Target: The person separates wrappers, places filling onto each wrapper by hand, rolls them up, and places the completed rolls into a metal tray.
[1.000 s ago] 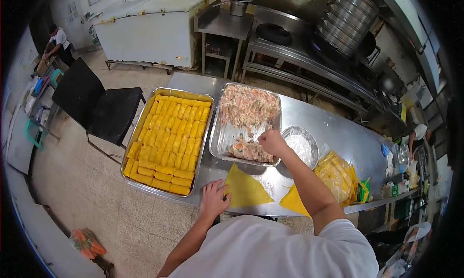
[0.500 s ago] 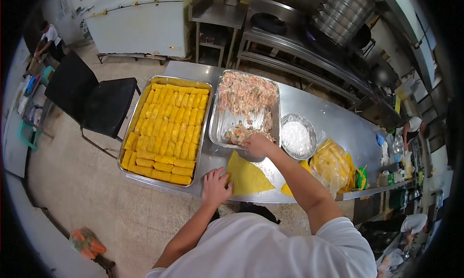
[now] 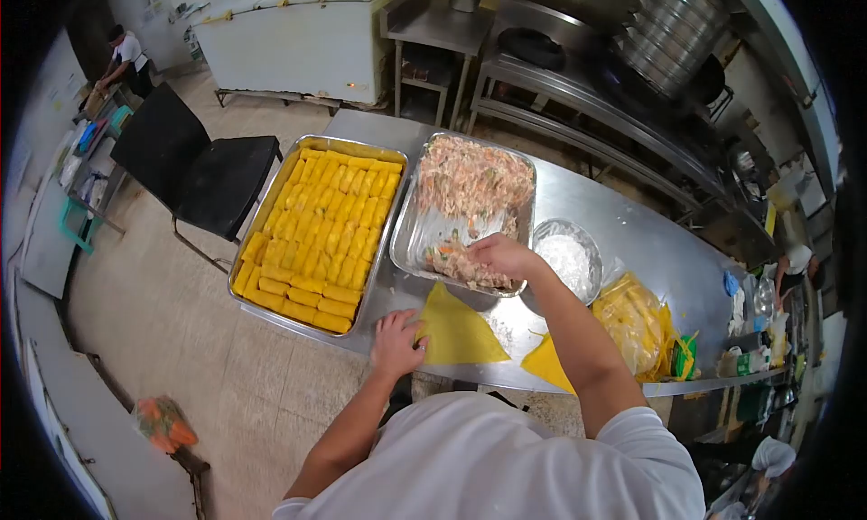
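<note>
My right hand (image 3: 502,256) is in the metal tray of minced filling (image 3: 476,178), its fingers closed at the smaller heap near the tray's front. What the fingertips hold is too hidden to tell. My left hand (image 3: 396,342) rests on the table's front edge with fingers apart, its thumb side touching the left edge of a yellow wrapper (image 3: 459,328). To the left, a metal tray holds rows of yellow rolls (image 3: 323,215). A round bowl of white powder (image 3: 565,260) stands right of the filling. Another wrapper (image 3: 547,366) lies beneath my right forearm.
A plastic bag of yellow wrappers (image 3: 632,319) lies on the steel table (image 3: 650,235) at right. A black chair (image 3: 203,172) stands left. Behind are a white freezer (image 3: 289,55) and stacked steamers (image 3: 670,37). One person (image 3: 126,61) is far left; others are at right.
My right hand has moved left and down, then slightly back up within the filling tray. My left hand has stayed beside the wrapper. The whole view has shifted slightly.
</note>
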{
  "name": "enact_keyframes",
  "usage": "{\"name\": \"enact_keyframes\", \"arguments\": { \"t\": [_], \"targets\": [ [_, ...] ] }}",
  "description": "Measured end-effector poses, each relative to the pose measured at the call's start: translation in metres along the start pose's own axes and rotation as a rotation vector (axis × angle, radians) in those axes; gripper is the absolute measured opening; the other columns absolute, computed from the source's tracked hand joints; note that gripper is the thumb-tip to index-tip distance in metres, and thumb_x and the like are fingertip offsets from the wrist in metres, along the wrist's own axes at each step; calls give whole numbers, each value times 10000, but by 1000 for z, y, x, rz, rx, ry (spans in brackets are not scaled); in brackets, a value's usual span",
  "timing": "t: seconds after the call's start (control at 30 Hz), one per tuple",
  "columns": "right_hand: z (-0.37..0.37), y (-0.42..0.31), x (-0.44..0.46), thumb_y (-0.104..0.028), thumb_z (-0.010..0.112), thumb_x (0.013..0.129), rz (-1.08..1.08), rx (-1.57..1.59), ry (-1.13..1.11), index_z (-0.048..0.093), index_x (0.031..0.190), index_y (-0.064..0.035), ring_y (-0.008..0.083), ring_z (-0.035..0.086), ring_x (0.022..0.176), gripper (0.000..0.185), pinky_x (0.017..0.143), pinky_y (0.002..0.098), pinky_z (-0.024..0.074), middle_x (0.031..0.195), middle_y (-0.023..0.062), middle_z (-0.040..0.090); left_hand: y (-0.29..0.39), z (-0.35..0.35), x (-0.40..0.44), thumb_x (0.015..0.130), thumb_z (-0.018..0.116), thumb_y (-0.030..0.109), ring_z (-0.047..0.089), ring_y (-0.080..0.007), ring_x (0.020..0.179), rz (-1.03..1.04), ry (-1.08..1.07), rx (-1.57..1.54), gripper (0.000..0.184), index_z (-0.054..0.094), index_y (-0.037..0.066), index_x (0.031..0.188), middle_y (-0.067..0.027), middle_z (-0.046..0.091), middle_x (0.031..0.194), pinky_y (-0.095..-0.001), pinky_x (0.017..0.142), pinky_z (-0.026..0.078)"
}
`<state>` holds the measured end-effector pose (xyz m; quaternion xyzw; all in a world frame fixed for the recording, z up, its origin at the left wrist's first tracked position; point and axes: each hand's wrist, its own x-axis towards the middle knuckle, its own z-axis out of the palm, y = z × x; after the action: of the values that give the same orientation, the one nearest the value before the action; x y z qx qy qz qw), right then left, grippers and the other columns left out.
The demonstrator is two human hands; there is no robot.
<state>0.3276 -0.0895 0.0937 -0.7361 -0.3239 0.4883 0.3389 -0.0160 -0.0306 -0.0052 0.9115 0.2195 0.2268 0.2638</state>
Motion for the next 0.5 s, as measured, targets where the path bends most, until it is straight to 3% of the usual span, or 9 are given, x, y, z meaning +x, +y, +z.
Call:
{"name": "enact_keyframes", "arguments": {
  "t": [0.03,0.27,0.37,0.5],
  "targets": [
    [-2,4,-1,-304,796,966,27,99,3,792,1163,17,171,671,968,376,815,332,542,1087,68,771,0,0,0,788,822,260,561,-356,1276,-1,-3,8,356,788,122,1114,-95,650,1364,-539,1082,438],
    [9,15,-30,-220,732,1023,-84,244,67,799,1148,-4,134,632,752,259,699,337,528,922,12,756,8,-8,3,828,796,261,552,-348,1311,-55,-50,-10,348,791,114,1143,-106,660,1376,-526,1119,419],
    [13,2,-44,-234,739,997,-129,-118,231,803,1097,-7,229,715,813,256,751,406,567,923,96,785,3,-1,1,799,831,250,565,-345,1288,-5,1,18,378,773,128,1152,-92,657,1352,-519,1084,442],
    [30,-5,-38,-257,756,927,-250,-663,106,801,1050,-23,389,748,925,268,850,474,576,968,232,773,5,-4,1,796,832,239,564,-340,1289,-10,0,7,373,768,134,1148,-87,654,1356,-519,1081,440]
  ]
}}
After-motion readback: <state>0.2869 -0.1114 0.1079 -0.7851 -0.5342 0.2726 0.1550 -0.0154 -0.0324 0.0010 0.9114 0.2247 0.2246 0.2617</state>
